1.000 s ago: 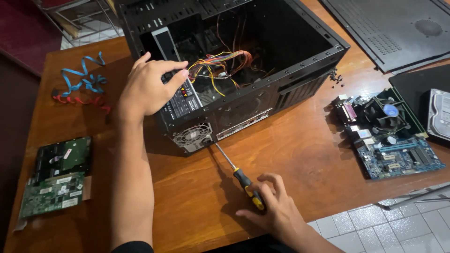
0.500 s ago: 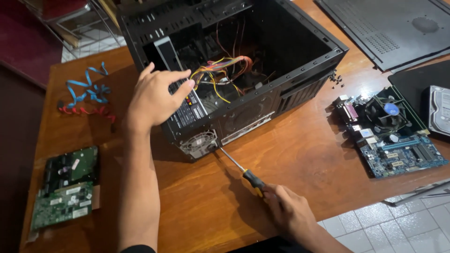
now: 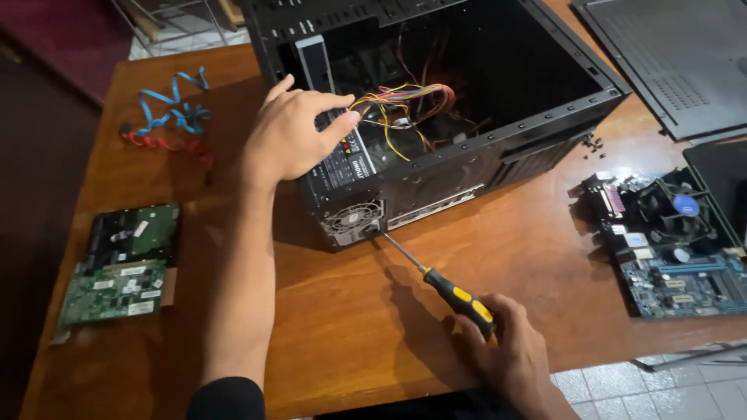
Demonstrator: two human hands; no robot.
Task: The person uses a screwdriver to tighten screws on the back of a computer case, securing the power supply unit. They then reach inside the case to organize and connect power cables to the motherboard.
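So I had my left hand (image 3: 292, 136) spread flat on the power supply (image 3: 342, 167) at the near corner of the open case (image 3: 482, 155) on the counter (image 3: 327, 311), right hand (image 3: 510, 354) gripping the screwdriver (image 3: 436, 284), tip at its rear screw beside the fan grille.

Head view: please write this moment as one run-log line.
left hand: on power supply | right hand: holds screwdriver, tip at case rear
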